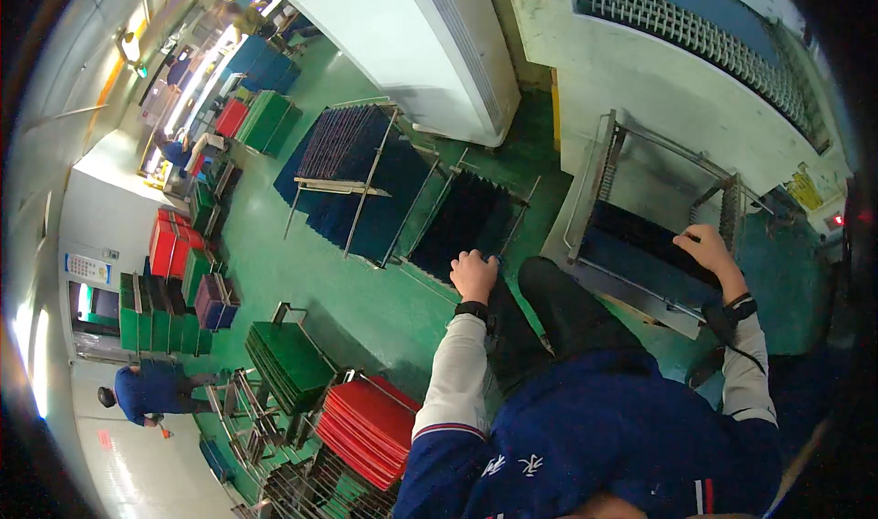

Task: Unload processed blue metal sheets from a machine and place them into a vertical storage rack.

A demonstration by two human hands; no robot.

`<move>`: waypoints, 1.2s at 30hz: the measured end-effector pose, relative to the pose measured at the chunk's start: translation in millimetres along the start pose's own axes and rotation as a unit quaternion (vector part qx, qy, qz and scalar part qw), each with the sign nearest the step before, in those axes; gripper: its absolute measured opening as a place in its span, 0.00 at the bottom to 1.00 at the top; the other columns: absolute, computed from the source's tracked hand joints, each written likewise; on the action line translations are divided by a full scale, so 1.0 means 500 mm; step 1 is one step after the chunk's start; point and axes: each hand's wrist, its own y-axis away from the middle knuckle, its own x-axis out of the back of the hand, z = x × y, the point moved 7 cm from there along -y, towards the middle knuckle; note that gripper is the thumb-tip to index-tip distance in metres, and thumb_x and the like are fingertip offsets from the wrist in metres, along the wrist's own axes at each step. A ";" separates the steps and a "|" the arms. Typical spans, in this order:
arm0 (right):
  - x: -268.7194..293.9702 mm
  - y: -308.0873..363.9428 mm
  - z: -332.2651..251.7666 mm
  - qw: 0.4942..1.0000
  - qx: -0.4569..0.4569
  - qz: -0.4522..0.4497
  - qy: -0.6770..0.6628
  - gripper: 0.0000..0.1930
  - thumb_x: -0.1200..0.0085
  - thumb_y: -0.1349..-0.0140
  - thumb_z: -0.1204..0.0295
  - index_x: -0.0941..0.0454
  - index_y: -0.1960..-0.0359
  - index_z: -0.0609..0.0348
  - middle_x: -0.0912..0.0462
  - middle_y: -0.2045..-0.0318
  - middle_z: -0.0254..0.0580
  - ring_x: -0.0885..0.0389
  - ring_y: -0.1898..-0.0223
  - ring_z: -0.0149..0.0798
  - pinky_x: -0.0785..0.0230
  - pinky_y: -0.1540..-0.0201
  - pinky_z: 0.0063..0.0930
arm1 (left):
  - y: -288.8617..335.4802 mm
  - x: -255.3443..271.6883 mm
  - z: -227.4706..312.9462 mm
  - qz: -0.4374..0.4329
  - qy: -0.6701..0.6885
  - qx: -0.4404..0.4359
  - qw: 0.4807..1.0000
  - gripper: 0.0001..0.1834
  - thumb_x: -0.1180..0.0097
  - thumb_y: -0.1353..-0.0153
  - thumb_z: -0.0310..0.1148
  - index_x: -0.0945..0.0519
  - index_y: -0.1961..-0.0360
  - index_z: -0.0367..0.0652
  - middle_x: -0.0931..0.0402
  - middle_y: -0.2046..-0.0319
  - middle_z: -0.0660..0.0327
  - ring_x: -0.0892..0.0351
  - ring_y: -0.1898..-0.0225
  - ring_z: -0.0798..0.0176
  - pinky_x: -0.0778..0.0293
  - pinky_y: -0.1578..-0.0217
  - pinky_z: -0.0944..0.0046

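White characters mark the blue shirt, hands near dark panels.

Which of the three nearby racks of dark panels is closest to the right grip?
The rightmost rack: the right grip is at its dark panels. The middle rack and left rack stand farther left.

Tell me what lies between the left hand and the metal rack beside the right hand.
In the head view, the person's dark-trousered knee shows between the left hand and the metal rack, which holds dark panels.
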 end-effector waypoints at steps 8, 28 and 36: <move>0.009 0.006 -0.009 1.000 -0.030 0.005 -0.004 0.20 0.33 0.43 0.57 0.16 0.68 0.66 0.15 0.70 0.53 0.16 0.66 0.47 0.28 0.60 0.36 | -0.006 0.004 0.005 0.016 0.002 -0.009 1.000 0.22 0.40 0.44 0.49 0.15 0.58 0.42 0.21 0.54 0.53 0.23 0.49 0.43 0.25 0.52 0.43; 0.003 0.009 -0.032 0.999 0.003 0.015 0.040 0.24 0.37 0.40 0.49 0.17 0.69 0.63 0.17 0.73 0.55 0.19 0.72 0.49 0.30 0.66 0.42 | -0.015 0.029 -0.022 -0.006 -0.013 -0.062 0.998 0.24 0.37 0.47 0.55 0.15 0.59 0.46 0.18 0.56 0.54 0.19 0.51 0.41 0.21 0.54 0.42; 0.031 0.033 -0.031 0.995 -0.028 0.047 0.084 0.34 0.42 0.46 0.32 0.14 0.68 0.56 0.15 0.70 0.49 0.17 0.65 0.56 0.27 0.63 0.50 | -0.045 -0.033 -0.026 -0.048 -0.010 -0.067 0.997 0.27 0.41 0.45 0.54 0.16 0.54 0.44 0.24 0.48 0.49 0.26 0.46 0.37 0.26 0.49 0.38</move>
